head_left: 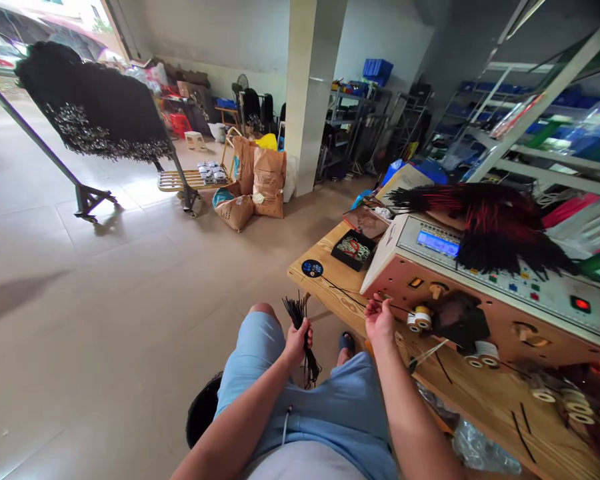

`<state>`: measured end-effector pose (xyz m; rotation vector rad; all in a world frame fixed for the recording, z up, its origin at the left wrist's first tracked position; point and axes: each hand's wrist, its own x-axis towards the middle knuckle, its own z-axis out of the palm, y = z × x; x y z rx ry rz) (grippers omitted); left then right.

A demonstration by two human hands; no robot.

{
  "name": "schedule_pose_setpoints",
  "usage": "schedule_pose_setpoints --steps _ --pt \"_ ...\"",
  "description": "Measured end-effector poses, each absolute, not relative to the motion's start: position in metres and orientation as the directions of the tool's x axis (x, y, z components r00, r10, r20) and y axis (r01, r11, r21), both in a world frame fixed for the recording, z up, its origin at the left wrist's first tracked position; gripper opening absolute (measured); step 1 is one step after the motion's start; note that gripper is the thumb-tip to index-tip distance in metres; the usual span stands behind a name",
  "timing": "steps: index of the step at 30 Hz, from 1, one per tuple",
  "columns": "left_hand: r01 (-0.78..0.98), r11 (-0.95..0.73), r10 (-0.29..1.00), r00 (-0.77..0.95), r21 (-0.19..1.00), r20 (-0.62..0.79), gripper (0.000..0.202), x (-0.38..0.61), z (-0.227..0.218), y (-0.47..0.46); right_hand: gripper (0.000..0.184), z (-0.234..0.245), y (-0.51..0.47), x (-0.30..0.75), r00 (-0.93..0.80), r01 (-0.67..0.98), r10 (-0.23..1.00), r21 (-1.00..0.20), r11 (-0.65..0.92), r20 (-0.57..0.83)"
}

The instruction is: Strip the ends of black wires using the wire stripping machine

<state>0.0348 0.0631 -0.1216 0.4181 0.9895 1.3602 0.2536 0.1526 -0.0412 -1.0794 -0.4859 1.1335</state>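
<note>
My left hand (pixel 298 340) grips a bundle of cut black wires (pixel 296 313) above my light blue shorts, and the wire ends hang down past my fist. My right hand (pixel 379 320) is raised over the wooden workbench (pixel 325 280), pinching a thin black wire (pixel 350 295) that runs towards the rollers of a wire-cutting machine (pixel 485 300). That tan machine has a blue display (pixel 438 244) and a red-lit switch (pixel 580 304). A large red-and-black wire bundle (pixel 500 227) lies on top of it.
A black tray of coiled wires (pixel 354 250) sits on the bench behind the machine's left corner. Loose black wire pieces (pixel 523 433) lie at the bench's near end. Brown paper sacks (pixel 253 180) stand on the tiled floor, near a rack hung with black wires (pixel 93 107).
</note>
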Motion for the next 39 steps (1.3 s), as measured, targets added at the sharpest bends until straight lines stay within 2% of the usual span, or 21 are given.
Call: schedule_pose_setpoints --steps 7,10,12,15,17,21,24,27,28,30,32,34,36,39 --pt "-0.595 0.14 0.93 -0.196 0.792 -0.311 0.058 0.034 -0.12 0.065 0.06 -0.066 0.123 0.195 0.253 -0.313 0.949 -0.944 -0.102 -0.186" --pt "-0.552 0.108 0.928 -0.243 0.827 -0.283 0.056 0.032 -0.119 0.065 0.064 -0.087 0.101 0.176 0.135 -0.125 0.975 -0.979 -0.162 -0.178" --pt "-0.511 0.096 0.932 -0.255 0.854 -0.257 0.054 0.031 -0.119 0.065 0.062 -0.104 0.086 0.169 0.034 0.084 0.984 -0.981 -0.175 -0.173" --pt "-0.435 0.111 0.947 -0.226 0.894 -0.227 0.054 0.033 -0.12 0.063 0.047 -0.127 0.064 0.165 -0.119 0.457 0.982 -0.886 -0.076 -0.145" --pt "-0.392 0.141 0.955 -0.187 0.909 -0.229 0.053 0.035 -0.121 0.061 0.035 -0.136 0.051 0.164 -0.202 0.617 0.972 -0.787 0.029 -0.122" --pt "-0.339 0.16 0.972 -0.11 0.927 -0.208 0.048 0.041 -0.123 0.058 0.026 -0.135 0.036 0.166 -0.277 0.744 0.947 -0.66 0.103 -0.164" --pt "-0.312 0.168 0.976 -0.082 0.935 -0.203 0.047 0.042 -0.124 0.057 0.021 -0.127 0.033 0.171 -0.313 0.765 0.92 -0.637 0.096 -0.238" --pt "-0.316 0.181 0.973 -0.081 0.931 -0.217 0.049 0.041 -0.124 0.057 0.013 -0.116 0.04 0.181 -0.338 0.737 0.904 -0.671 0.081 -0.263" --pt "-0.318 0.185 0.971 -0.088 0.93 -0.223 0.049 0.041 -0.124 0.057 0.013 -0.112 0.046 0.185 -0.298 0.713 0.919 -0.7 0.035 -0.258" --pt "-0.331 0.201 0.963 -0.108 0.922 -0.248 0.049 0.039 -0.124 0.058 0.02 -0.101 0.062 0.197 -0.104 0.571 0.97 -0.811 -0.124 -0.222" --pt "-0.372 0.222 0.952 -0.118 0.901 -0.283 0.05 0.037 -0.123 0.06 0.033 -0.086 0.082 0.213 0.154 0.241 0.968 -0.943 -0.229 -0.196" --pt "-0.436 0.244 0.945 -0.092 0.866 -0.313 0.053 0.036 -0.121 0.06 0.041 -0.068 0.102 0.232 0.308 -0.148 0.926 -0.973 -0.178 -0.216" --pt "-0.488 0.264 0.94 -0.064 0.832 -0.336 0.056 0.035 -0.119 0.061 0.041 -0.051 0.118 0.249 0.334 -0.435 0.91 -0.897 -0.082 -0.245" --pt "-0.527 0.282 0.931 -0.053 0.801 -0.362 0.049 0.034 -0.117 0.062 0.037 -0.033 0.13 0.265 0.304 -0.626 0.92 -0.78 -0.001 -0.246"
